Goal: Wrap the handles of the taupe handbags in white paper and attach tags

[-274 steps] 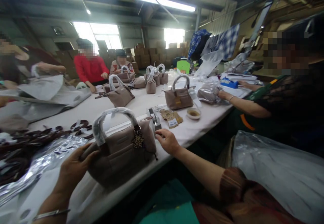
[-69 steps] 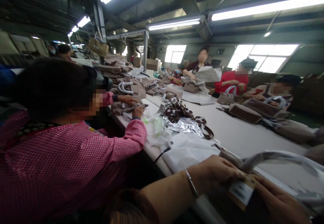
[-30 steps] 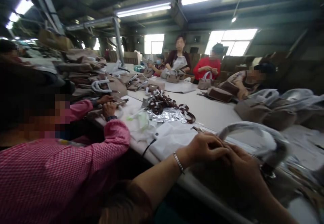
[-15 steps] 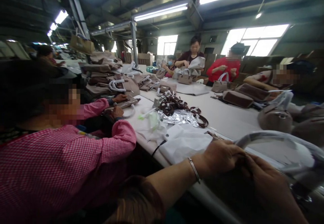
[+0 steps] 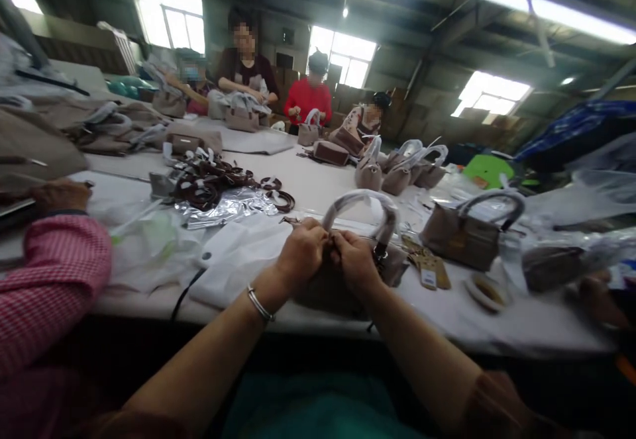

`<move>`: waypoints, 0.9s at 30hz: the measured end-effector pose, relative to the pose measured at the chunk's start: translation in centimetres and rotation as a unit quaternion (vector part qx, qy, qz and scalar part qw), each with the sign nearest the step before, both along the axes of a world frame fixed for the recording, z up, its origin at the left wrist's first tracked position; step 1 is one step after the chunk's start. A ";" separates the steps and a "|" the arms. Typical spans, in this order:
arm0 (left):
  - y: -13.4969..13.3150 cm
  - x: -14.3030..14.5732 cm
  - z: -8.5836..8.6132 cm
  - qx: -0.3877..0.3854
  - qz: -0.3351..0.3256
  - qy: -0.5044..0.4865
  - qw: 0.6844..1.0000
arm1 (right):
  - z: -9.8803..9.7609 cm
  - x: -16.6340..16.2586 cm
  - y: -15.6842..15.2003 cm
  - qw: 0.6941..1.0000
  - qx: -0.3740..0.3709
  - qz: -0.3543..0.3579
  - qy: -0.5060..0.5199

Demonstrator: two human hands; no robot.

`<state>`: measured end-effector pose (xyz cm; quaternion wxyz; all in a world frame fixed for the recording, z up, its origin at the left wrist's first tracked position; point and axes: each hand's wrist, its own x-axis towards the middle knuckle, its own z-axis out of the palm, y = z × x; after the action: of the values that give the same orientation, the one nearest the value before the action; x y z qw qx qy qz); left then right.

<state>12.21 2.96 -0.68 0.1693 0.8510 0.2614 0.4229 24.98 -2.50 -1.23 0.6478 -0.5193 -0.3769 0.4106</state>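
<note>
A taupe handbag (image 5: 330,293) stands at the table's near edge, right in front of me. Its arched handle (image 5: 360,199) is wrapped in clear plastic. My left hand (image 5: 301,250) is closed at the bag's top edge, a bracelet on its wrist. Close beside it, my right hand (image 5: 354,259) pinches the same top edge, with fingertips nearly meeting those of the left. The small part between the fingers is too dark to make out. A metal fitting hangs near the handle's right end.
Brown straps (image 5: 209,177) lie heaped on silver film beyond white sheets (image 5: 238,253). To the right are hang tags (image 5: 430,272), a tape roll (image 5: 485,292) and another handbag (image 5: 462,237). A co-worker's checked sleeve (image 5: 59,267) is close on the left. Several people work across the table.
My view has swung to the right, bringing the handbag and both hands to the middle. Both hands keep their hold at the bag's top edge.
</note>
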 end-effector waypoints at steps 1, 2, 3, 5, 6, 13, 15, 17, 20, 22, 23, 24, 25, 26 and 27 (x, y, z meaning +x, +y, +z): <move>-0.1 0.0 0.1 0.002 0.004 0.006 1.000 | 0.0 0.0 0.0 1.000 0.002 0.002 0.002; -0.2 -0.1 0.2 0.005 0.007 0.014 1.000 | 0.0 0.0 0.0 1.000 0.003 0.005 0.004; -0.3 -0.1 0.3 0.008 0.008 0.024 1.000 | 0.0 0.0 0.0 1.000 0.002 0.007 0.006; -0.4 -0.1 0.4 0.014 0.011 0.042 0.999 | 0.0 0.1 0.0 1.000 -0.006 0.011 0.006; -0.4 -0.1 0.5 0.015 0.012 0.048 0.999 | 0.0 0.2 0.0 1.000 -0.011 0.014 0.006; -0.4 -0.1 0.4 0.012 0.017 0.032 0.999 | 0.0 0.3 0.0 1.000 -0.008 0.020 0.019; -0.5 -0.1 0.4 0.012 0.019 0.032 0.999 | 0.0 0.3 0.0 1.000 -0.010 0.022 0.015; -0.6 -0.1 0.5 0.014 0.022 0.041 0.999 | 0.0 0.3 0.0 1.000 -0.010 0.020 0.008; -0.8 0.0 0.5 0.023 0.038 0.055 0.997 | 0.1 0.3 0.0 1.000 -0.005 0.013 0.004; -0.9 0.1 0.5 0.028 0.049 0.057 0.997 | 0.1 0.2 0.0 1.000 -0.002 0.014 0.005; -1.0 0.1 0.5 0.030 0.052 0.057 0.997 | 0.1 0.2 0.0 1.000 -0.002 0.016 0.006; -1.1 0.1 0.5 0.031 0.054 0.056 0.996 | 0.0 0.2 0.0 1.000 -0.002 0.018 0.007; -1.1 0.1 0.5 0.032 0.054 0.055 0.996 | 0.0 0.2 0.0 1.000 -0.003 0.019 0.008; -1.1 0.1 0.4 0.032 0.055 0.054 0.997 | 0.0 0.2 0.0 1.000 -0.003 0.020 0.009; -1.1 0.1 0.4 0.032 0.056 0.053 0.996 | 0.0 0.1 0.0 1.000 -0.003 0.019 0.010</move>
<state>12.35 1.81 -0.24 0.1036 0.8610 0.3039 0.3945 25.11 -2.53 -1.25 0.6420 -0.5100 -0.3790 0.4290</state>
